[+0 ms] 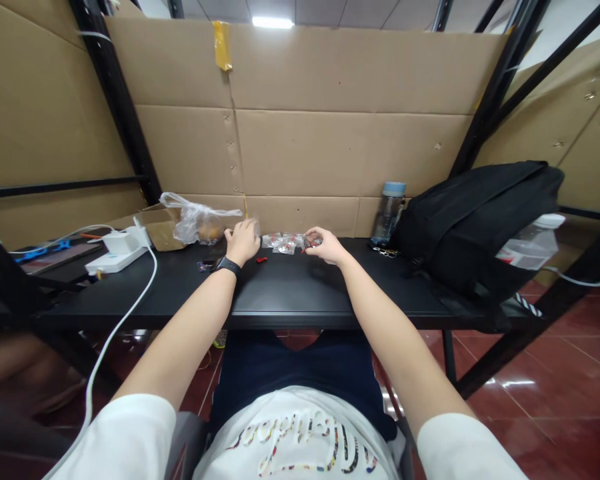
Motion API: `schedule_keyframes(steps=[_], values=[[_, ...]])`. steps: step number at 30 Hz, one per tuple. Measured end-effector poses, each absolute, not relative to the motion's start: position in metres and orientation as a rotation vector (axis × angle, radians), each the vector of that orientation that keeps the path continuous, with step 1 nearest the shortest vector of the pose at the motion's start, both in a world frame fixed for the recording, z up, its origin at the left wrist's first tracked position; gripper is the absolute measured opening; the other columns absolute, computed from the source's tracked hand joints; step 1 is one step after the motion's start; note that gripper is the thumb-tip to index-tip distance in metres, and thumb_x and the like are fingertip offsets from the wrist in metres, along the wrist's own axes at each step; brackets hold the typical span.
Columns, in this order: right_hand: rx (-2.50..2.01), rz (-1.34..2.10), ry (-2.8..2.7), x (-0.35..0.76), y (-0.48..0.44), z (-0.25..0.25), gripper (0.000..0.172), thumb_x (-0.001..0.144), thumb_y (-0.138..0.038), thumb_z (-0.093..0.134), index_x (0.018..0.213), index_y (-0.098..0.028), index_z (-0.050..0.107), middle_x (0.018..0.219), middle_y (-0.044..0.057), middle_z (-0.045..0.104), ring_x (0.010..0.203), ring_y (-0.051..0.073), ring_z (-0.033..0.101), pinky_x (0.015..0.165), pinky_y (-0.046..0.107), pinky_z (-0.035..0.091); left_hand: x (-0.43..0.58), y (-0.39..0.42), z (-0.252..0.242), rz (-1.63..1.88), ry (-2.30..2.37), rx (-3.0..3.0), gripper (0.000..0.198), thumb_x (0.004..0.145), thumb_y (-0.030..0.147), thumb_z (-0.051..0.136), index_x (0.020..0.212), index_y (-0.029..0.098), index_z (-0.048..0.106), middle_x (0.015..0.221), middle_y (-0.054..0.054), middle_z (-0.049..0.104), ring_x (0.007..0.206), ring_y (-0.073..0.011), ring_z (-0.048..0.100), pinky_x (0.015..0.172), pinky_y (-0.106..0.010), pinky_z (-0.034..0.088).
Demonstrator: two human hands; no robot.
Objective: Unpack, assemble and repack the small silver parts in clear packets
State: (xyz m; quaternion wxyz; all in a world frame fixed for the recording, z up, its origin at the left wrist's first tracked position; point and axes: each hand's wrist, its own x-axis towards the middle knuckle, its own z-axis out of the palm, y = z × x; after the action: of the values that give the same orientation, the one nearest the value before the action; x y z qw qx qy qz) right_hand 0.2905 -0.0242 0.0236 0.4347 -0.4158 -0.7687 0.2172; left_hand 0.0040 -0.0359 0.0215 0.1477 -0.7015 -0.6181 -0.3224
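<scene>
My left hand [243, 241], a dark watch on its wrist, is over the back of the desk with its fingers bent. A blurred bit of clear plastic [255, 225] shows at its fingertips; what the fingers hold is mostly hidden. My right hand [325, 245] is closed, thumb and fingers pinched around a small dark and red thing whose kind I cannot make out. Between the hands lie several small clear packets [283, 243] with silvery and red contents. A small red piece [262, 260] rests on the desk, just right of my left hand.
A tied clear plastic bag [195, 223] and a cardboard box [163, 228] stand left, near a white power strip [117, 257] with a trailing cable. On the right are a blue-capped bottle [387, 217] and a black backpack [473, 230]. Cardboard [300, 147] walls the back.
</scene>
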Motion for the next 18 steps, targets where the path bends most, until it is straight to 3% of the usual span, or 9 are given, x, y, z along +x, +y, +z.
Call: schedule_keyframes(steps=[9,14,18], values=[[-1.130,0.624,-1.951,0.307,-0.031,0.034,0.042,0.068,-0.019,0.075,0.110,-0.020,0.074,0.104,0.006,0.073,0.065,0.010,0.059,0.048,0.017,0.046,0.063,-0.069,0.024,-0.720,-1.130,-2.750,0.035,0.090,0.019,0.050,0.120,0.025,0.068,0.127,-0.005,0.071,0.119,-0.0239,0.064,0.107,-0.039,0.042],[-1.174,0.661,-1.992,0.311,-0.028,0.034,0.051,0.067,-0.014,0.074,0.118,-0.017,0.072,0.103,0.007,0.075,0.060,0.009,0.060,0.052,0.018,0.047,0.072,-0.063,0.009,-0.662,-1.076,-3.070,0.051,0.089,0.008,0.042,0.138,0.019,0.052,0.121,-0.008,0.073,0.110,-0.0173,0.068,0.097,-0.029,0.051],[-1.178,0.551,-2.012,0.313,-0.030,0.036,0.036,0.063,-0.015,0.076,0.098,-0.015,0.072,0.095,0.006,0.075,0.066,0.012,0.065,0.062,0.021,0.051,0.071,-0.062,0.009,-0.487,-1.042,-3.068,0.033,0.092,0.017,0.046,0.116,0.021,0.069,0.118,-0.005,0.074,0.108,-0.0185,0.068,0.100,-0.027,0.048]])
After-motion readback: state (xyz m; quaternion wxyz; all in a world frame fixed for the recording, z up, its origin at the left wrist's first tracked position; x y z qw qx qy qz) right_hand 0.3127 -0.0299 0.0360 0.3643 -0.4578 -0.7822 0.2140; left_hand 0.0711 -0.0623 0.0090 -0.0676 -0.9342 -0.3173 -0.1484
